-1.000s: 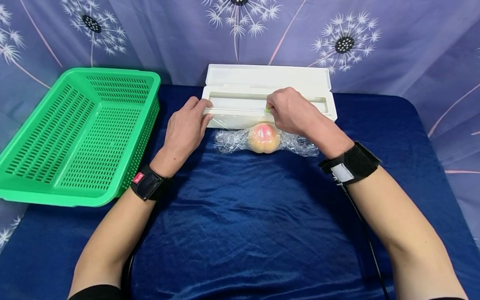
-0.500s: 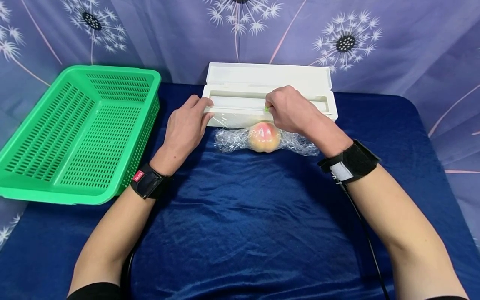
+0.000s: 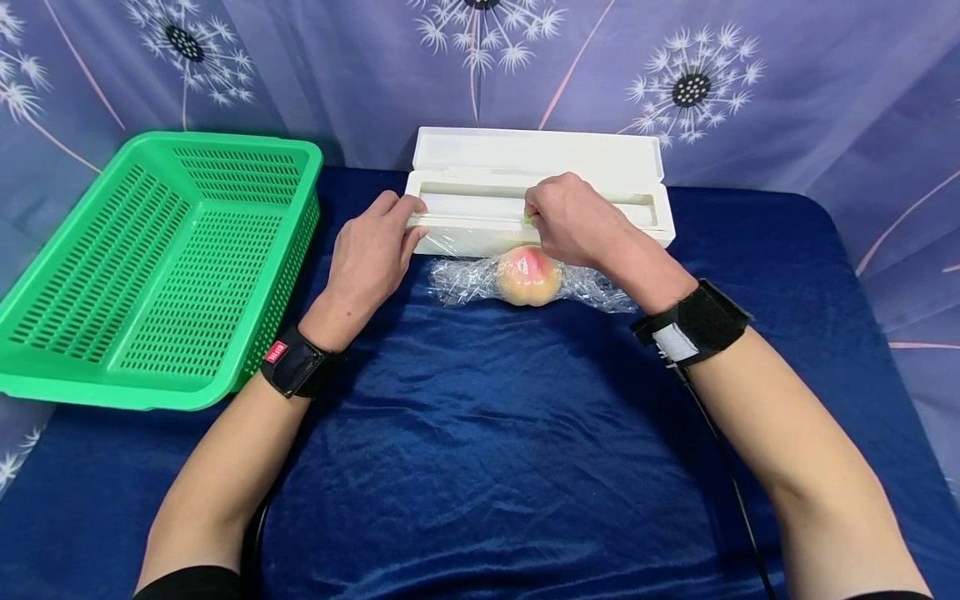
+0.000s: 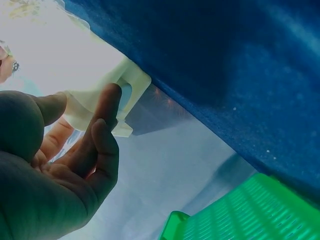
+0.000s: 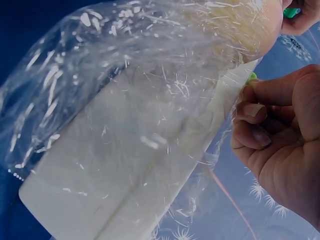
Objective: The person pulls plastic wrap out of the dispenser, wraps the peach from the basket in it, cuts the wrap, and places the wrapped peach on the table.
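Note:
A white cling film dispenser [image 3: 480,242] stands at the back of the table, its lid [image 3: 536,150] tipped back and a roll inside. My left hand [image 3: 369,254] grips its left front end, thumb and fingers either side of the edge. On the front rail, my right hand [image 3: 576,218] pinches a small green slide cutter [image 5: 252,77], mostly hidden by the fingers. Clear cling film [image 5: 100,55] hangs over the dispenser's front in the right wrist view. Just in front lies a peach [image 3: 528,277] wrapped in film, with loose crumpled film at both sides.
To the left stands a green plastic basket [image 3: 225,375] with slotted walls. Dark blue cloth [image 3: 487,433] covers the table, and a purple dandelion-print curtain [image 3: 337,75] hangs right behind the dispenser. A black cable [image 3: 731,467] trails from the right wrist strap.
My right hand has slid slightly left along the dispenser's rail with the slide cutter. The left hand, dispenser and peach stay in place.

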Tool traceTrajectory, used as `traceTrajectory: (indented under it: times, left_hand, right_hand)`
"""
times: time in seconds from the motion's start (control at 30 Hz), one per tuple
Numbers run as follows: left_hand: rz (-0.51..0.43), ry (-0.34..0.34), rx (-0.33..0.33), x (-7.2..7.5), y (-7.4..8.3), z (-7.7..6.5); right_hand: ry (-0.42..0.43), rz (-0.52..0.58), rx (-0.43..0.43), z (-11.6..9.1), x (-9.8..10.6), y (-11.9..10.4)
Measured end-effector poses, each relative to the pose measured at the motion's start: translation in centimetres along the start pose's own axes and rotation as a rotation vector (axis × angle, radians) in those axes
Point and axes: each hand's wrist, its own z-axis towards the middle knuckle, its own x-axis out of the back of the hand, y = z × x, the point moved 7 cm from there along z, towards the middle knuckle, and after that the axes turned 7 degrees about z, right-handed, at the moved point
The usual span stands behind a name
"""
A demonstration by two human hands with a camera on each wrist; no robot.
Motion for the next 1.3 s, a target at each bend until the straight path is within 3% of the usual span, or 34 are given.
traceTrajectory:
  times: [0.67, 1.3]
  left_hand:
    - [-0.025, -0.041, 0.009, -0.3, -0.4, 0.2]
    - [-0.017, -0.029, 0.011, -0.4, -0.4, 0.1]
  right_hand:
    - [-0.013, 0.02, -0.01, 1.6, -0.8, -1.5]
    - [-0.016, -0.004, 0.019, 2.6, -1.4, -2.7]
